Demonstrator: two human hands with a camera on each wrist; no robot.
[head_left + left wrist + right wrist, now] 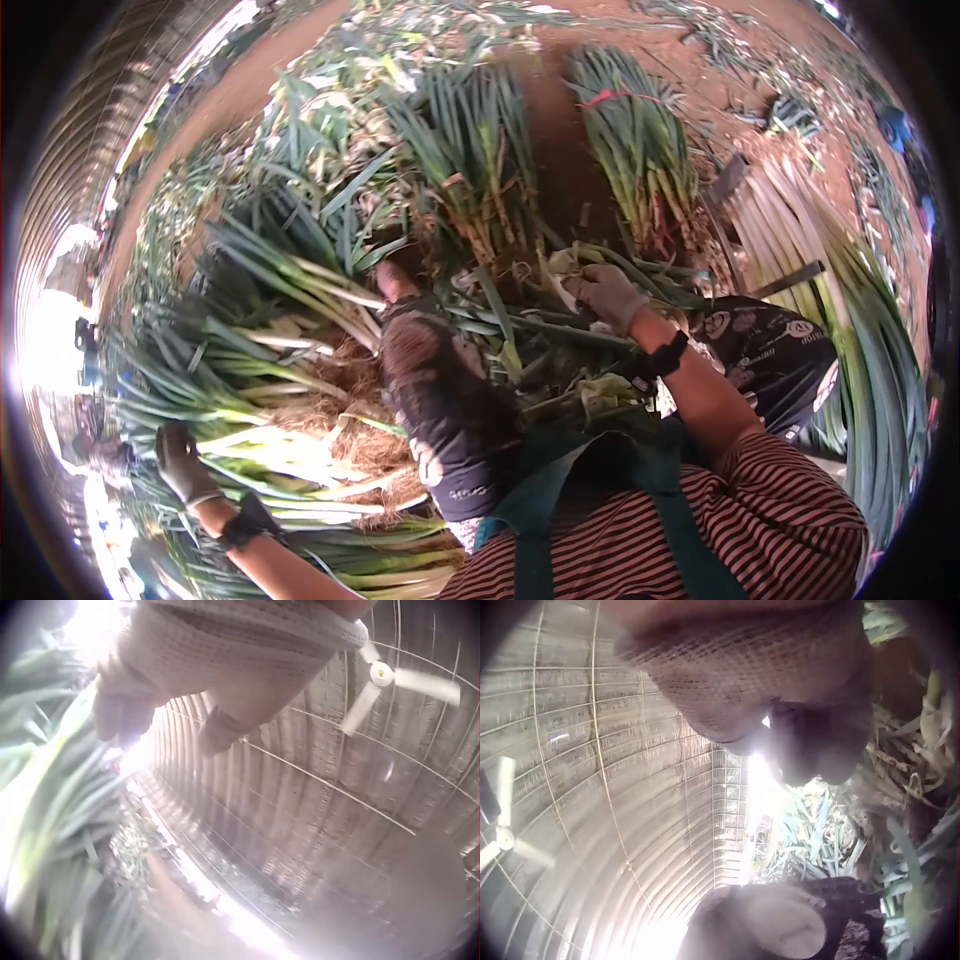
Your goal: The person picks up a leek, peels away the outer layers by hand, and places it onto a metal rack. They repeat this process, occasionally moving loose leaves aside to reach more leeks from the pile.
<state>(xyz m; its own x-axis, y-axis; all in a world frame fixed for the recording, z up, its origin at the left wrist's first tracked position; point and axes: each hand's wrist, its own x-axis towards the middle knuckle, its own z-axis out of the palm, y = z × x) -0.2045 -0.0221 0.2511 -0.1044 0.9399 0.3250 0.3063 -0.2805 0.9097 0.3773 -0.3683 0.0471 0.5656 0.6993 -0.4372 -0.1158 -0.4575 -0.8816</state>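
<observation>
My left hand, in a pale knit glove, hovers over the leafy side of a heap of large green onions. In the left wrist view its fingers point down, thumb apart, nothing between them, with blurred green leaves beside them. The gloved right hand hangs over loose leaf scraps between the person's knees, close to a pale, crumpled leaf. Seen from the right wrist, its fingers bend loosely, a small gap of light showing by the thumb and nothing visible in the grasp.
Two upright onion bundles stand in front, one at centre, another with a red tie. Trimmed onions lie at the right beside a metal bar. Leaf litter covers the ground beyond. A fan hangs from the arched roof.
</observation>
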